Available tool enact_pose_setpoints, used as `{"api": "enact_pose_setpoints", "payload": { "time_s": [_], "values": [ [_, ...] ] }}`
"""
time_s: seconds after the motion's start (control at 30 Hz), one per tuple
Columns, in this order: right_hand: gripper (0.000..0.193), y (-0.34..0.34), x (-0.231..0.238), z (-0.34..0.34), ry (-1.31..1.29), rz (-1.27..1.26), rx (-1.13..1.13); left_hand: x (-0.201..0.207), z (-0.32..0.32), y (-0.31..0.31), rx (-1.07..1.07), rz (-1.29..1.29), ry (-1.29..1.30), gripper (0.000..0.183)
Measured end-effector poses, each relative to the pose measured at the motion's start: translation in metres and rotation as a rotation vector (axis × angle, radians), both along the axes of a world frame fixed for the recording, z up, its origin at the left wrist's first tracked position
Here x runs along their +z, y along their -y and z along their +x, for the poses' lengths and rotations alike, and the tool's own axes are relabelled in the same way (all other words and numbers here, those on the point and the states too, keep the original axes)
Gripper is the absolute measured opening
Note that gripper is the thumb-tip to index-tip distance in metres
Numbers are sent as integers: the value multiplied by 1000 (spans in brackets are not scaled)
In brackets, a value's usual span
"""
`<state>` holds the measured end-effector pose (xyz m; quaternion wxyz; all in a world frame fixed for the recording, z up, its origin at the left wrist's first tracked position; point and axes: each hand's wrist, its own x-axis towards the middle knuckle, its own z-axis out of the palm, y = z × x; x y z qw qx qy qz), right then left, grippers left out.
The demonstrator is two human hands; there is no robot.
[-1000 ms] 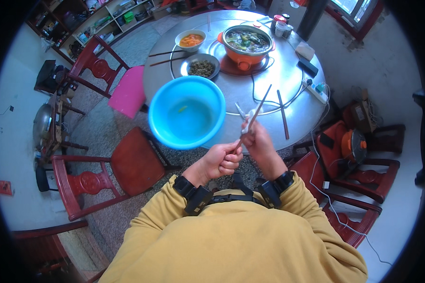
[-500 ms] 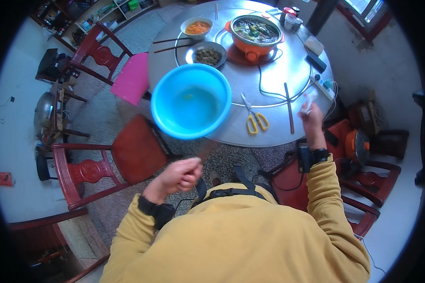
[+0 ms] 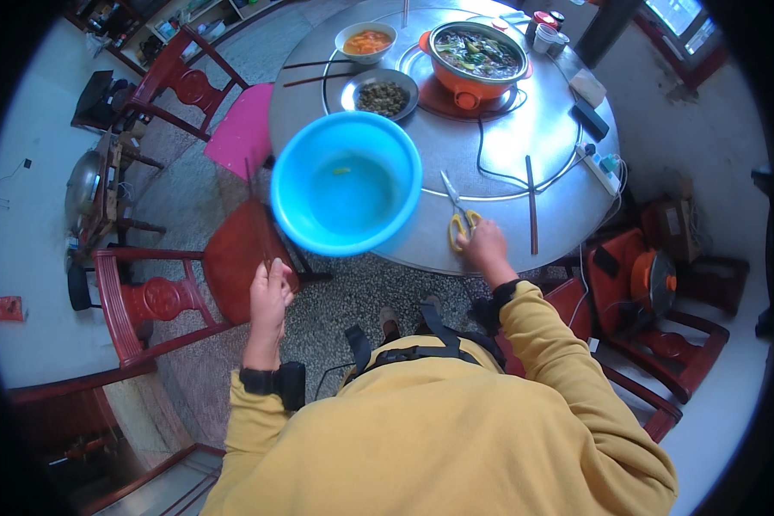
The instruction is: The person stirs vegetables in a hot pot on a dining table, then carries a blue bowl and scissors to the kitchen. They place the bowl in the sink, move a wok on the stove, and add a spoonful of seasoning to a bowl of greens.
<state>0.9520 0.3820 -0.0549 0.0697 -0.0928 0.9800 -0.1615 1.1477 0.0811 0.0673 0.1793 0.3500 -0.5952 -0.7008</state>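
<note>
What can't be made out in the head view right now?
All in the head view:
- Scissors: the right hand covers part of the yellow handles, hiding its grip.
- Chopsticks in the left hand: blurred, number unclear.
- Green bit in the blue basin: too small to identify.
- Table: far rim cut off by the upper edge.

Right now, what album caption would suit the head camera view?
Right fingers at yellow-handled scissors, left fingers around chopsticks, blue basin nearby.
</note>
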Motion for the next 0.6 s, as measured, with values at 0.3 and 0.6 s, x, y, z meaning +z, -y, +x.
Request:
{"api": "enact_pose_setpoints", "payload": {
  "time_s": [0.3, 0.6],
  "values": [
    [25, -9, 12, -21, 437, -129, -80, -63, -42, 17, 117, -101, 398, 39],
    [35, -22, 22, 10, 1104, -1214, -210, -90, -71, 28, 174, 567, 279, 26]
  ]
}}
